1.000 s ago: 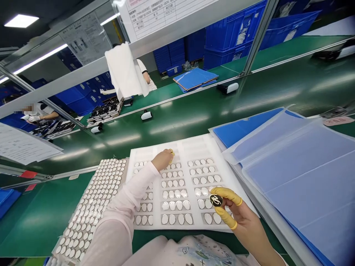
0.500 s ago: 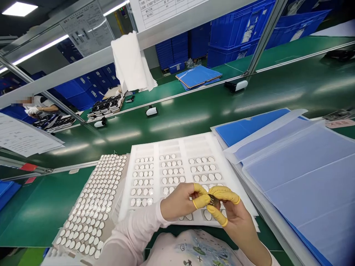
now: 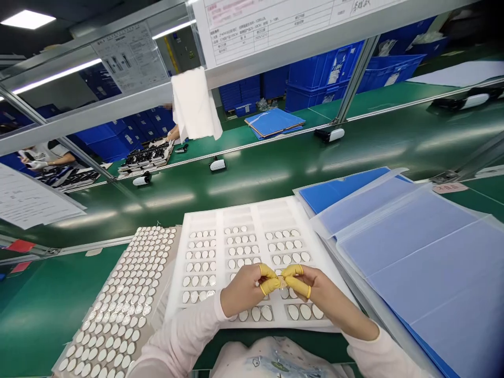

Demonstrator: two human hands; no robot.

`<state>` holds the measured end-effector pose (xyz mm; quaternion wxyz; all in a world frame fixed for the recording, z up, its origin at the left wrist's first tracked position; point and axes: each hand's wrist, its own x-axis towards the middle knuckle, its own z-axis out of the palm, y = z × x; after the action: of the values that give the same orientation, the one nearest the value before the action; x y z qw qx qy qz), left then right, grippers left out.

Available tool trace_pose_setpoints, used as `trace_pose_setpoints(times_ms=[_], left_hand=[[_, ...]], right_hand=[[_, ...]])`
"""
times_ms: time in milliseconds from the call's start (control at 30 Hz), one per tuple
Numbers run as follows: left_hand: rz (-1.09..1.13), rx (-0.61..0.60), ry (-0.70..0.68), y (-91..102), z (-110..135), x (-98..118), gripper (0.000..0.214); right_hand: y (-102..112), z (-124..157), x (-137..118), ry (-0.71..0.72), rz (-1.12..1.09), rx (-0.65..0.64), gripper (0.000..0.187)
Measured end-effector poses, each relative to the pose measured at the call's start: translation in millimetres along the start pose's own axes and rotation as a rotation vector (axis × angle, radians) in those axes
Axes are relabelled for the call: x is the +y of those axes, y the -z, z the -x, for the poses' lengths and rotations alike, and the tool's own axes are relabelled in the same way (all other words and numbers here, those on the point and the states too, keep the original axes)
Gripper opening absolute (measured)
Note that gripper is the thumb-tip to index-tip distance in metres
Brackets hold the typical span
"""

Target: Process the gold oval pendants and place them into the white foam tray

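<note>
Over the front of the white foam tray (image 3: 179, 262), my left hand (image 3: 246, 287) and my right hand (image 3: 321, 289) pinch a small gold-coloured disc (image 3: 281, 282) between them. Yellow finger cots cover the thumbs and fingertips. The fingers hide much of the disc. Beneath and around the hands, rows of oval white-faced pieces (image 3: 243, 251) with thin dark rims sit in the tray's slots; several slots at the far end hold none. To the left, a second board (image 3: 169, 242) is packed with similar white ovals.
Blue sheets and translucent bags (image 3: 409, 247) are stacked at the right. Beyond the trays runs a green conveyor belt (image 3: 252, 181) carrying white-and-black devices (image 3: 218, 165). A white cloth (image 3: 197, 105) hangs from the overhead rail. A gloved person (image 3: 49, 157) works at the far left.
Both hands have shifted slightly left and levelled out, still holding the disc, which now looks lighter at its new angle. My view has turned a little right.
</note>
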<state>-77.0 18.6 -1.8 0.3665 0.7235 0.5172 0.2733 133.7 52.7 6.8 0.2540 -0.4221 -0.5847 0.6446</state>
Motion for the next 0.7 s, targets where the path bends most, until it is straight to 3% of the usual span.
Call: trace_pose_setpoints(times_ms=[100,200,300,400,533,700], left_hand=[[-0.334,0.074,-0.082,9.6,-15,-25,0.022],[-0.494,0.184,-0.055,17.0,-38,-57,0.027],[-0.563,0.239,-0.026,17.8,-54,-84,0.028],[-0.627,0.275,-0.006,14.2,-59,-101,0.029],[-0.674,0.314,-0.006,10.5,-58,-111,0.028],[-0.644,0.345,-0.067,10.0,-58,-120,0.030]], right_hand=[[10,-33,-1,0.088,0.212,0.034,0.040],[11,-80,0,0.151,0.390,0.127,0.029],[0,-127,0,0.179,0.586,0.152,0.020],[-17,-162,0,0.171,0.763,0.115,0.026],[-35,-182,-5,0.144,0.942,0.075,0.032],[-34,-168,-22,0.150,1.063,0.040,0.035]])
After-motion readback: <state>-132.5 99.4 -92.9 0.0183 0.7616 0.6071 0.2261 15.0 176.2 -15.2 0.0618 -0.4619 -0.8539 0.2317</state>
